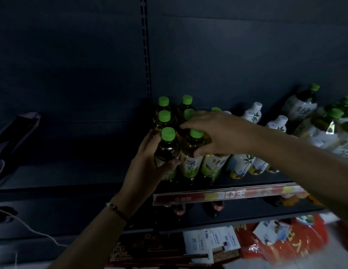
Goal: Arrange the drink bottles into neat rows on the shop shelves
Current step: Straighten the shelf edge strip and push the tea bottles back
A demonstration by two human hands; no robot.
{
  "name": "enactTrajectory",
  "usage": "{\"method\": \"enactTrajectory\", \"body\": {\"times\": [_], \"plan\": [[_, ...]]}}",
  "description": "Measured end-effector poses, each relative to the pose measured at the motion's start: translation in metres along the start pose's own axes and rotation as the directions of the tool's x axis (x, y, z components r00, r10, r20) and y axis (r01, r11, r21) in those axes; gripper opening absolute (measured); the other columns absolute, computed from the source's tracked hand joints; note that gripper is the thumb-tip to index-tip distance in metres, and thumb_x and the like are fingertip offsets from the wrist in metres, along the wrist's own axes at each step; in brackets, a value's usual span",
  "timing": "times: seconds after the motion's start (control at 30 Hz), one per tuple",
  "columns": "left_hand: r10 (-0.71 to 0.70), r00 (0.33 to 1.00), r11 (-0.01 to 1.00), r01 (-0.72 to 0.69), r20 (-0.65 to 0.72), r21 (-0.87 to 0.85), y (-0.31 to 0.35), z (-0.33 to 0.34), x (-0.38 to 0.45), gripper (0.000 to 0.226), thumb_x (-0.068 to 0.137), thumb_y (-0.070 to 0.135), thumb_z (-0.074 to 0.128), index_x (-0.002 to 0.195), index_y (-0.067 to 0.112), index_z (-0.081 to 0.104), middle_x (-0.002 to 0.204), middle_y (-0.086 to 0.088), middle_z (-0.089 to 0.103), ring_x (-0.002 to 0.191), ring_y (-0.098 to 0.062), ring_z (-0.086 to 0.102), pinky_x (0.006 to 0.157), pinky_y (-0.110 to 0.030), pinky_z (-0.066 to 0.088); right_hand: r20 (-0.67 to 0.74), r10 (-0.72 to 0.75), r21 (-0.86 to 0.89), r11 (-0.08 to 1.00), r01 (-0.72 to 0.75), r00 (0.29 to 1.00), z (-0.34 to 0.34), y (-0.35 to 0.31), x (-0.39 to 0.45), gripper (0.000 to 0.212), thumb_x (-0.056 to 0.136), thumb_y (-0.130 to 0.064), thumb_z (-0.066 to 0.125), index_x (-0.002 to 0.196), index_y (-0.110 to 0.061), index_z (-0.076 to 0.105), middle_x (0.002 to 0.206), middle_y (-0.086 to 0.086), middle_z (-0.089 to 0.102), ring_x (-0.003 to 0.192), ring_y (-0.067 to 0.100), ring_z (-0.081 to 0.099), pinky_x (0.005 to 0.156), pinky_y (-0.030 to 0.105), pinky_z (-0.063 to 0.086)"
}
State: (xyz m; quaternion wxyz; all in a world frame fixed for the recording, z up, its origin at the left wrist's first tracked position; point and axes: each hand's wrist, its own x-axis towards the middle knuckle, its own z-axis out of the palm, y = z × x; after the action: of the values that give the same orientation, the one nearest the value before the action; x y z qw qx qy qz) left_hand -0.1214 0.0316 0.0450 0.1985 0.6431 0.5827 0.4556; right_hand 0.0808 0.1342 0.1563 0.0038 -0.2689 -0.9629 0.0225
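Observation:
Green-capped tea bottles stand in rows on the dark shelf [103, 183]. My left hand [149, 162] is wrapped around the front-left green-capped bottle [167, 146]. My right hand [217, 133] reaches over from the right and grips the neighbouring front green tea bottle [190, 162] near its shoulder. Several more green-capped bottles [163, 115] stand behind these two. Another green tea bottle [213, 165] stands just right of my right hand's bottle. White-capped bottles [252, 115] stand further right.
More green tea bottles [301, 105] lie tilted at the far right. A red price strip [217, 196] runs along the shelf edge, with dark bottles [214, 207] on the shelf below. Red packaging [282, 241] and papers [212, 241] lie at the bottom. A dark bag [15, 133] sits at left.

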Motion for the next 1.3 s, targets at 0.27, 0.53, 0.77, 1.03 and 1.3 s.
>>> {"method": "enactTrajectory", "body": {"times": [0.27,0.53,0.77,1.03,1.3], "plan": [[-0.050,0.998,0.991,0.046,0.027,0.124,0.000,0.002,-0.008,0.093,0.082,0.039,0.073,0.154,0.038,0.015,0.164,0.011,0.013,0.145,-0.013,0.030,0.108,-0.036,0.040,0.006,0.333,0.141,0.933,-0.331,0.943,0.005,0.025,-0.036,0.053,0.084,-0.048,0.067,0.130,-0.026,0.055,0.117,-0.001,0.055,0.105,0.016,0.054,0.083,0.031,0.045],[-0.058,0.998,0.984,0.053,0.026,0.168,0.007,0.002,-0.011,0.092,0.085,0.041,0.070,0.155,0.040,0.010,0.165,0.011,0.008,0.145,-0.014,0.027,0.102,-0.034,0.040,-0.099,0.359,0.376,0.877,-0.299,0.928,0.016,0.031,-0.043,0.052,0.081,-0.040,0.074,0.129,-0.030,0.057,0.110,-0.009,0.060,0.089,0.004,0.060,0.080,0.028,0.051],[0.408,0.872,0.837,-0.239,-0.270,0.493,0.055,0.017,-0.013,0.053,0.091,0.031,0.062,0.136,0.006,0.052,0.143,-0.019,0.049,0.140,-0.031,0.035,0.113,-0.047,0.030,-0.147,0.382,0.492,0.828,-0.267,0.912,0.016,0.041,-0.066,0.048,0.088,-0.046,0.063,0.133,-0.031,0.054,0.114,-0.016,0.062,0.098,-0.007,0.058,0.085,0.010,0.046],[0.379,0.913,0.830,-0.408,0.153,0.380,0.120,0.154,0.016,0.060,0.088,0.024,0.067,0.145,0.014,0.048,0.141,-0.009,0.051,0.123,-0.025,0.052,0.093,-0.034,0.049,-0.125,0.495,0.272,0.851,-0.450,0.860,0.030,0.118,-0.119,0.030,0.095,-0.026,0.056,0.123,-0.019,0.062,0.122,0.003,0.062,0.109,0.020,0.058,0.089,0.030,0.044],[0.145,0.976,0.764,-0.214,0.161,0.609,0.118,0.221,0.050,0.073,0.083,0.008,0.068,0.149,0.013,0.039,0.133,-0.009,0.056,0.124,-0.028,0.052,0.091,-0.035,0.053,-0.030,0.339,0.292,0.903,-0.316,0.940,0.059,0.167,-0.145,0.037,0.090,-0.024,0.065,0.126,-0.022,0.061,0.113,-0.001,0.067,0.092,0.013,0.063,0.075,0.027,0.044]]}}
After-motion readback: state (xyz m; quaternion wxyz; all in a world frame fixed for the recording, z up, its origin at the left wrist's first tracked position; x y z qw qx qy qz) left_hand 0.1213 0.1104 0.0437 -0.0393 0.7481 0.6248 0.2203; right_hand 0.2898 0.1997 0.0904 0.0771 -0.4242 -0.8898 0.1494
